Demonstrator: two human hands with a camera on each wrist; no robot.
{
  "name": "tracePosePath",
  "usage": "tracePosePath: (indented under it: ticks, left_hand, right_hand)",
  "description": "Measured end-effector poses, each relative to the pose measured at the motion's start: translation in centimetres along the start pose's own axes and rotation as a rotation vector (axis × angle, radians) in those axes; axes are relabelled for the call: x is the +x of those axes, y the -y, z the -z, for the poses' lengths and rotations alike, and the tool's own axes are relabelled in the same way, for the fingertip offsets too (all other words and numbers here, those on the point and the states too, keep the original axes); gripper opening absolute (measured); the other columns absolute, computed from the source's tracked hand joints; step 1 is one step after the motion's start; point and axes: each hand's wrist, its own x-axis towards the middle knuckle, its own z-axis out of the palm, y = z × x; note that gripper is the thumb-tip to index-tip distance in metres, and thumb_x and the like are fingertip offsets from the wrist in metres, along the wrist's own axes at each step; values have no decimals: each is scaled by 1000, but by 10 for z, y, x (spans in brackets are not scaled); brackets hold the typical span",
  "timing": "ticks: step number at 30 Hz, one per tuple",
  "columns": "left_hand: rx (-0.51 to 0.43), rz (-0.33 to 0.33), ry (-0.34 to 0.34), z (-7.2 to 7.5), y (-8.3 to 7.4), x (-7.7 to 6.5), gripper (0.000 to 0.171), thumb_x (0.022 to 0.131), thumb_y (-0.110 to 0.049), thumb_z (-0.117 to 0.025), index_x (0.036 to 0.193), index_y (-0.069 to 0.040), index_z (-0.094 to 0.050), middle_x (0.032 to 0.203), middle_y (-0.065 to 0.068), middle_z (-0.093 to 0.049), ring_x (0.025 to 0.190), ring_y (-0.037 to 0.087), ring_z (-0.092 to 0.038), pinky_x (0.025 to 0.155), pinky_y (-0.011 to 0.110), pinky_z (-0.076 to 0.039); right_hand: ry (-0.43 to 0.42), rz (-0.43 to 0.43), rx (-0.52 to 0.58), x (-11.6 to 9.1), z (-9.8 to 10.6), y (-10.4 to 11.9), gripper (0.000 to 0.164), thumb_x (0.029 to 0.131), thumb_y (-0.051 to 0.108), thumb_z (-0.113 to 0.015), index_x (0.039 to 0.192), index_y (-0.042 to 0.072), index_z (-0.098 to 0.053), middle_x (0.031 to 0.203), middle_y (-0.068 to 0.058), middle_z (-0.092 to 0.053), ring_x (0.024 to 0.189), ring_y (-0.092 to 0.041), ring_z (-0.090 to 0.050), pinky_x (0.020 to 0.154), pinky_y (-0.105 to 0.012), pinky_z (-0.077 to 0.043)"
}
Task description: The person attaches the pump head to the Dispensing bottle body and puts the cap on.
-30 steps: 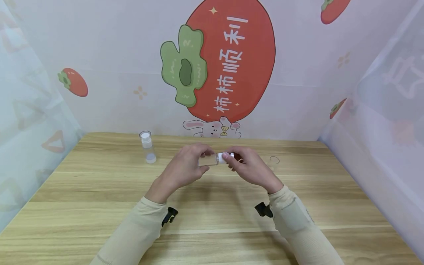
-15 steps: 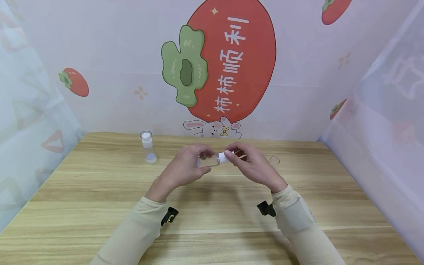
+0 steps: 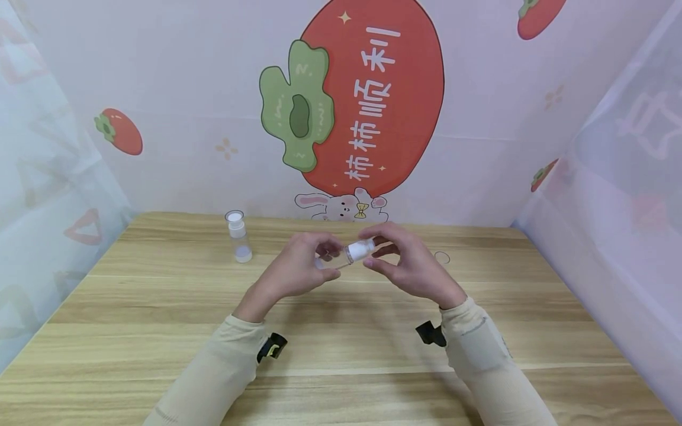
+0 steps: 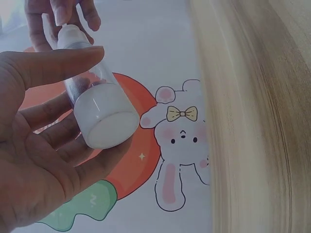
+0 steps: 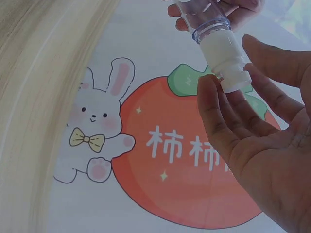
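My left hand (image 3: 298,266) grips the clear body of a small pump bottle (image 4: 107,111), thumb on one side and fingers curved round the other. The bottle is held above the table, tilted, its white pump top (image 3: 361,248) pointing to the right. In the left wrist view its white base faces the camera. Around the pump top my right hand (image 3: 410,266) is loosely spread. In the right wrist view its thumb stands apart from the white collar (image 5: 221,48), while the fingertips lie at or just behind the nozzle; contact there I cannot tell.
A second pump bottle (image 3: 240,239) with a white top and base stands upright at the back left of the wooden table (image 3: 341,355). Back right lies a clear piece with a thin round rim (image 3: 442,253). A printed cloth wall (image 3: 186,177) closes off the back.
My right thumb and fingers have loosened from the white pump top and spread apart, and the hand has shifted slightly right. The bottle's pump end has tipped upward; my left hand keeps its hold.
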Motion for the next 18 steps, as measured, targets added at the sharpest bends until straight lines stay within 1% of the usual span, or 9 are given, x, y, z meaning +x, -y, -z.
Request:
tracePosePath:
  ticks: [4,8,12,15,18]
  left_hand:
    - [-14,5,10,1,-2,-1,33,79,-3,-84,109,-3,-72,100,3,-70,88,17,-65,84,36,-55]
    - [-15,1,16,1,-3,-1,33,80,-3,-84,110,-2,-71,100,3,-70,88,17,-65,84,37,-55]
    - [-13,6,14,1,-3,0,34,79,-3,-84,111,-2,-71,101,3,-70,89,18,-64,86,40,-56]
    - [4,15,8,0,-4,-1,34,79,-4,-85,111,-4,-72,101,2,-70,90,18,-64,85,40,-55]
    - [34,16,-4,0,-5,-1,35,79,-4,-85,111,-5,-72,101,2,-70,90,18,-63,84,37,-54]
  right_hand:
    - [2,2,-5,0,-1,0,37,86,-7,-76,120,3,-66,116,-3,-63,102,-22,-65,88,-36,-58]
    - [-2,-3,-18,0,-1,0,33,88,-7,-74,118,5,-67,114,-4,-64,101,-20,-65,88,-34,-58]
    - [-2,-8,-28,0,-1,2,32,88,-7,-73,117,5,-68,112,-4,-65,99,-20,-66,87,-33,-58]
    - [-3,-14,-38,0,-2,2,30,89,-5,-73,117,5,-69,111,-4,-65,97,-20,-67,85,-34,-59]
    - [-6,-19,-47,0,-3,1,29,90,-3,-74,117,5,-69,110,-4,-65,95,-20,-67,84,-35,-59]
